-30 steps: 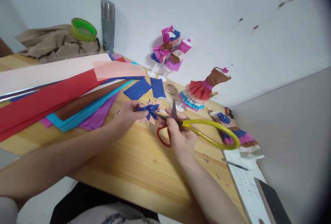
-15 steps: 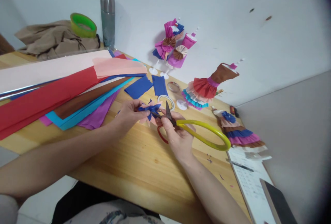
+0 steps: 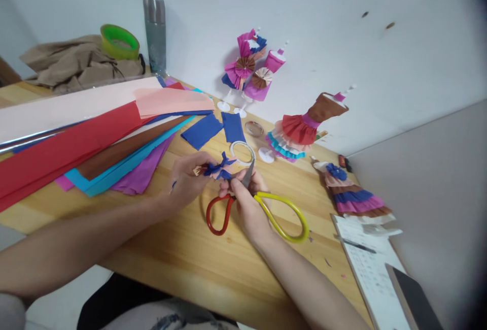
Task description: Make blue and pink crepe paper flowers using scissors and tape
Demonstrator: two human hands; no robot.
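Note:
My left hand point(image 3: 189, 180) is closed on a paper flower point(image 3: 219, 167) with blue and peach petals, held above the table. My right hand point(image 3: 249, 200) grips a pair of scissors point(image 3: 283, 213) near the pivot, with one yellow and one red handle spread apart. One dark blade points up and away; the other is largely hidden by the fingers beside the flower. The right fingertips are close to the petals, and I cannot tell whether they touch them. Just beyond the hands lies a white roll of tape point(image 3: 242, 153), with two blue paper pieces point(image 3: 202, 131) behind it.
Folded coloured paper point(image 3: 114, 132) covers the left of the table. A bottle point(image 3: 154, 35), green tape roll point(image 3: 119, 41) and brown cloth point(image 3: 68, 63) stand behind. Small dress forms point(image 3: 300, 127) in paper dresses line the wall. A notebook point(image 3: 365, 254) with a pen lies right.
The scissors have turned in my right hand, so the red handle now shows fully at the left. My left hand has turned, and the flower appears more bunched and seen from the side.

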